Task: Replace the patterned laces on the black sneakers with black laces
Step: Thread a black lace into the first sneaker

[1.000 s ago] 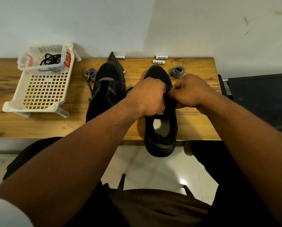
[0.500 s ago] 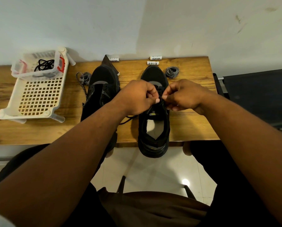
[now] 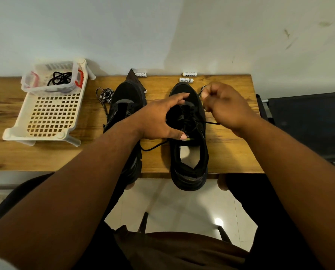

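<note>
Two sneakers (image 3: pixel 189 133) (image 3: pixel 123 106): black. Lace (image 3: pixel 153 147) in right sneaker: black. Loose lace (image 3: pixel 103 96): black-and-white pattern. Tray (image 3: pixel 51 115): cream, square-hole grid. Clear box (image 3: pixel 53 78): red clips, black laces (image 3: pixel 59 78) inside. Table (image 3: pixel 16 156): brown wood grain. Wall (image 3: pixel 162 32): white.

Both my bare forearms reach forward from the bottom corners toward the middle of the view. My left hand (image 3: pixel 159 119) sits at the centre, palm turned toward three o'clock, fingers spread and stretched toward twelve o'clock, thumb pointing toward five o'clock. My right hand (image 3: pixel 224 109) is just beside it at three o'clock, knuckles up, fingers curled into a loose fist with thumb and fingertips pinched together.
</note>
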The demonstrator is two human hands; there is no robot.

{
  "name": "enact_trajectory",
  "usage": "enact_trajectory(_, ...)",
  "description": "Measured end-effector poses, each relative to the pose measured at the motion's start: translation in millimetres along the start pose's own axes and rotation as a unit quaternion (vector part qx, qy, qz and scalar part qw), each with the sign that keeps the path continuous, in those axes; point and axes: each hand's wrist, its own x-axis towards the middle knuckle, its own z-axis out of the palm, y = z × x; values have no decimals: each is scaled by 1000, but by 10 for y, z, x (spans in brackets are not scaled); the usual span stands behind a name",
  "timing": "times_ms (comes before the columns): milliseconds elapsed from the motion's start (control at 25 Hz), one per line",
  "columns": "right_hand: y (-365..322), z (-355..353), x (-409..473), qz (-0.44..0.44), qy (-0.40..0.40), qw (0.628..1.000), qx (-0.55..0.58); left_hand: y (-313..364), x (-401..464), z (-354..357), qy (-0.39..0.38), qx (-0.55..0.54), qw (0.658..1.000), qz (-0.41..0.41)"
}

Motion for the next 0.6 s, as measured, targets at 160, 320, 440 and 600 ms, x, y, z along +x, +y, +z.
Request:
enact_trajectory(160,51,-131,6,29,-167,934,-316,-11,-2,-7,0,-10,1000,-5)
enact_trajectory(320,-32,-182,-18,-27,-49,971,233,-29,3,-1,5,-11,1000,-2)
enact_trajectory(440,-102,-146,-18,22,-41,942,331,-48,-1,10,4,-18,1000,-1)
enact_trajectory(600,20,-105,-8,23,-151,943,-297,-50,1,-4,-2,-18,1000,0)
